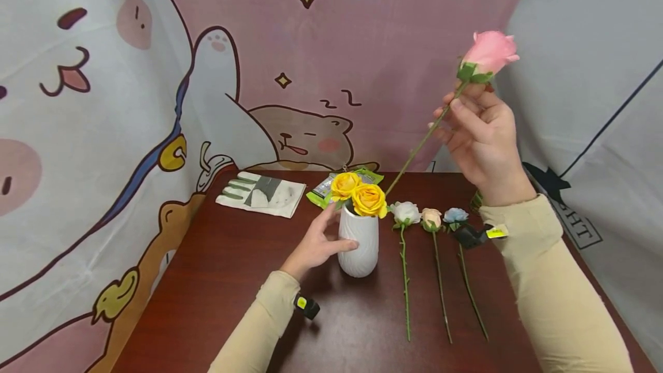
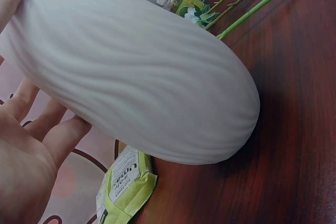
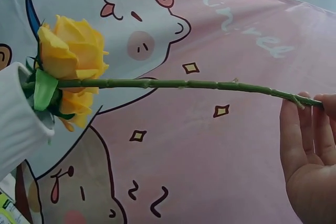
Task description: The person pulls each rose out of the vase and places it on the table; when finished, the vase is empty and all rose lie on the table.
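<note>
A white ribbed vase (image 1: 358,246) stands on the dark red table with two yellow roses (image 1: 369,199) in its mouth. My left hand (image 1: 317,242) grips the vase's left side, thumb across its front. High on the right, my right hand (image 1: 484,131) pinches the green stem of a pink rose (image 1: 492,52) just below the bloom. That stem slants down to the vase's mouth; in the right wrist view its lower end passes by the yellow blooms (image 3: 73,48) at the rim. The pink bloom itself is outside the right wrist view.
Right of the vase lie a white rose (image 1: 406,212), a peach rose (image 1: 431,219) and a blue rose (image 1: 456,215), stems toward the front. A white glove (image 1: 261,194) lies back left. Behind the vase is a green packet (image 2: 126,187). A small bottle (image 2: 176,1) shows in the left wrist view.
</note>
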A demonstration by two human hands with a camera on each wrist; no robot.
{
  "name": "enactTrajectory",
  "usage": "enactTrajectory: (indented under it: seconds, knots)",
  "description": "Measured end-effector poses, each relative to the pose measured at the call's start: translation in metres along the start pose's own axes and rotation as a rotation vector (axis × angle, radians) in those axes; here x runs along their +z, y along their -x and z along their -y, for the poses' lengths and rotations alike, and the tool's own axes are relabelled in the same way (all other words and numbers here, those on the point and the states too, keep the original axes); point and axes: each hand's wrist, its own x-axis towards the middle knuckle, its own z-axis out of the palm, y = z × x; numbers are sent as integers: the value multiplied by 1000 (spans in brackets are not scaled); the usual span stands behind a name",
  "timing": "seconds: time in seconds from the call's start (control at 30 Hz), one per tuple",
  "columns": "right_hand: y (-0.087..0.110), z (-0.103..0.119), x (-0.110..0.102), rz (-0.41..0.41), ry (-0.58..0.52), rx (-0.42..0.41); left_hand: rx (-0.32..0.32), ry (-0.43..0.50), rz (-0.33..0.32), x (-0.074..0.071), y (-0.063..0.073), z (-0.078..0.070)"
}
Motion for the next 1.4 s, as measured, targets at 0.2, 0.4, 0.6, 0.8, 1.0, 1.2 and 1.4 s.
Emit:
enactTrajectory:
  seconds: [0.2, 0.4, 0.6, 0.8, 1.0, 1.2, 1.4]
  knots:
    - [-1, 7, -1, -44, -36, -21, -16, -10, 1, 1, 0, 0]
    - [-3, 13, -2, -59, -105, -49, -7, -7, 4, 0, 0, 0]
    - [-6, 21, -6, -75, -96, -99, -2, 6, 8, -1, 0, 0]
    - [-8, 36, -17, -117, -222, -100, -13, 5, 5, 0, 0, -1]
    - [-7, 49, -33, -175, -294, -98, -10, 20, 4, 0, -1, -1]
    - [2, 56, -47, -189, -233, -95, 7, 22, 1, 0, -1, 0]
    - [15, 58, -66, -170, -155, -57, 19, 25, -2, 1, -1, 1]
